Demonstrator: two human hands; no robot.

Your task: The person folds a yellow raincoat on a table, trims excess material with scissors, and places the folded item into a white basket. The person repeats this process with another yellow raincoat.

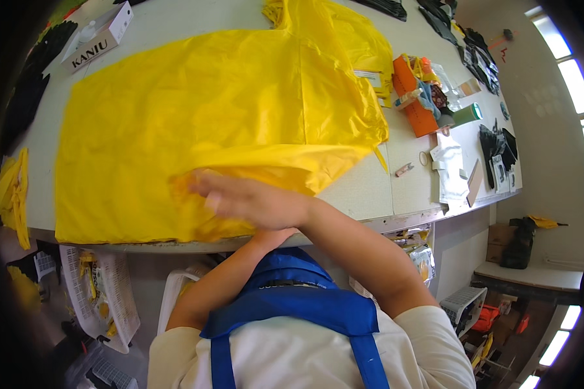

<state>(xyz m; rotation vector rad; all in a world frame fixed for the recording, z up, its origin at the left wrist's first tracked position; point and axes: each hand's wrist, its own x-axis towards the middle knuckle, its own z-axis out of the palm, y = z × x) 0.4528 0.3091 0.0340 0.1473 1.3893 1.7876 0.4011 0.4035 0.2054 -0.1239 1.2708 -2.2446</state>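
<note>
A large yellow garment (175,104), smooth like rainwear, lies spread over the near part of the table. Its near right edge is folded over in a loose flap. My right hand (253,200) reaches leftward across my body over this flap, blurred by motion, with fingers stretched out and thumb apart. The fingertips are smeared against the yellow fabric. Under the right wrist, at the table's front edge, is my left hand (276,238); its fingers are hidden. More folded yellow fabric (353,45) lies at the far right of the garment, with a white label on it.
On the right stands an orange box (414,97) of small items, beside a green roll (467,114), a white packet (449,168) and black bundles (496,152). A white carton (100,42) sits far left. White crates (100,292) stand below the table edge.
</note>
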